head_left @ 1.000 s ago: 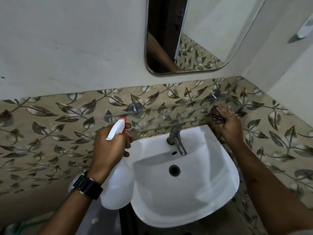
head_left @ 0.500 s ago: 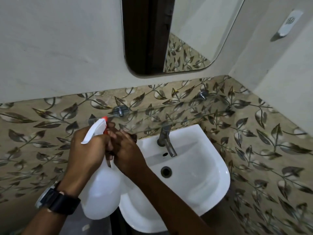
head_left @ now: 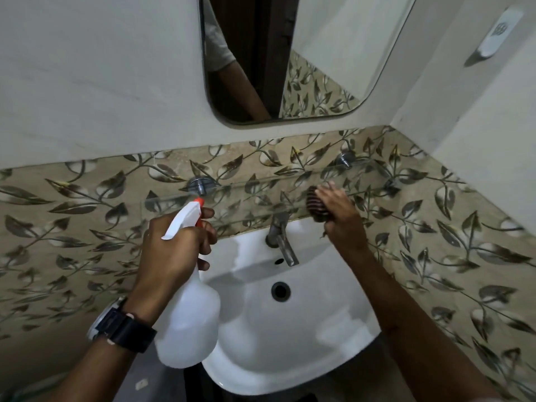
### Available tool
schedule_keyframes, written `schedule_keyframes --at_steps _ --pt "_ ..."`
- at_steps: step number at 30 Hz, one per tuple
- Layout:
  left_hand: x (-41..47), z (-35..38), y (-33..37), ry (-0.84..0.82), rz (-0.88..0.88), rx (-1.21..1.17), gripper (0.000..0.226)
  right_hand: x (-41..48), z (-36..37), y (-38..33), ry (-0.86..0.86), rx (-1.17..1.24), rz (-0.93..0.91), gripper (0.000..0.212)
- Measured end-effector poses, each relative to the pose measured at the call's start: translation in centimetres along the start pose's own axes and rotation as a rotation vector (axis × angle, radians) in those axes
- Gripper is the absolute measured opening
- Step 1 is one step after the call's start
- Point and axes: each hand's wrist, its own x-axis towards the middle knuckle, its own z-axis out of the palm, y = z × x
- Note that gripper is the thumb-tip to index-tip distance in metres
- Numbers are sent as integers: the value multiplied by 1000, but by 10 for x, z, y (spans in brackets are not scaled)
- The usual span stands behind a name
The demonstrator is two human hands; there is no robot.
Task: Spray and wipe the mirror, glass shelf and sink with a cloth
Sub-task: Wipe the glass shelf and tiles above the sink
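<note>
The left hand (head_left: 171, 245) is keeping the white plastic spray bottle (head_left: 188, 320) upright beside the white ceramic sink (head_left: 290, 329), its orange nozzle aimed at the clear glass shelf (head_left: 240, 198), fingers wrapped round the neck by the trigger. The right hand (head_left: 342, 219) is pressing a dark ribbed cloth (head_left: 316, 206), seemingly bunched, onto the shelf above the steel tap (head_left: 282, 236), fingers clenched around it.

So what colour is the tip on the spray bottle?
Orange. The nozzle tip on the white spray bottle in the left hand shows best in the head view.
</note>
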Motion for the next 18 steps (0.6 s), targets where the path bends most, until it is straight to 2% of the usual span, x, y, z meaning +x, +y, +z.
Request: schedule_keyframes --at_steps 3,5,7,11,12,14,16,18 --pt "-4 4 -2 -9 3 8 39 2 -28 41 6 -53 217 78" --pt "-5 4 -3 -10 2 8 39 5 -48 59 -8 -82 319 65" --pt "-5 4 -4 -9 4 4 40 15 -63 75 -74 -179 367 57" --pt "-8 5 -1 -17 11 4 42 28 -74 81 -162 -368 367 56" --pt "-8 5 -1 -19 12 3 42 24 -72 73 -121 -333 386 56" --pt "-7 4 -1 -17 11 -3 42 6 -64 45 104 -93 517 59" --pt "-6 5 -3 -15 6 4 42 -17 -49 16 408 207 766 55" --pt "-5 6 -5 -31 3 12 39 -31 -32 -4 580 449 1081 45"
